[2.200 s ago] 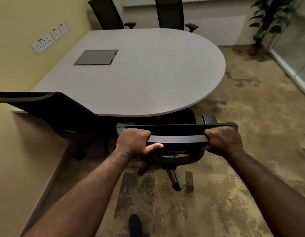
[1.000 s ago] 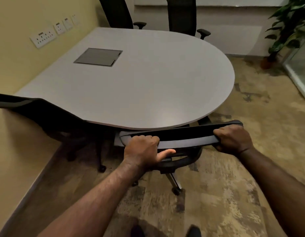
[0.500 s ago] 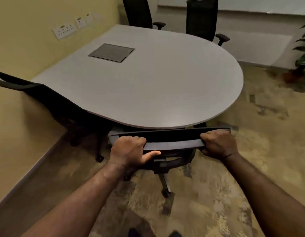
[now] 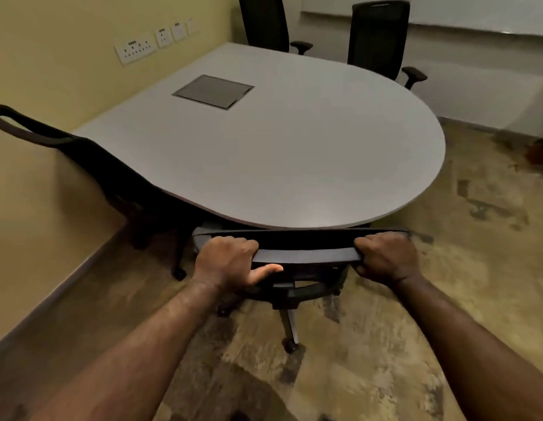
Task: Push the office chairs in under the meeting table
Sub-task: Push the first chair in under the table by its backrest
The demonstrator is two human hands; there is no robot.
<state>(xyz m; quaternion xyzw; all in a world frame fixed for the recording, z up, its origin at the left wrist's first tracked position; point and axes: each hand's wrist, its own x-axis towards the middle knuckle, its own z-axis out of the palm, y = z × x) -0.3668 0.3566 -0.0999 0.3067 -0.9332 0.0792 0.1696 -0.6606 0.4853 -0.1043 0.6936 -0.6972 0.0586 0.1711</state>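
Observation:
A black office chair (image 4: 303,253) stands right in front of me, its seat hidden under the near edge of the grey meeting table (image 4: 294,165). My left hand (image 4: 230,262) grips the left end of the backrest's top edge. My right hand (image 4: 385,258) grips the right end. The backrest top sits just short of the table's rounded rim. Below it a star base with castors (image 4: 290,344) shows on the floor. A second black chair (image 4: 91,165) leans at the table's left side, next to the wall.
Two more black chairs (image 4: 379,38) stand at the table's far side. A cable hatch (image 4: 214,91) is set into the tabletop. The yellow wall with sockets (image 4: 136,50) runs along the left. A plant pot (image 4: 540,150) sits at the right edge on the patterned floor.
The chair has rolled forward, so its seat has gone under the table and the backrest is closer to the rim. My view has swung around toward the left. Both hands kept their grip.

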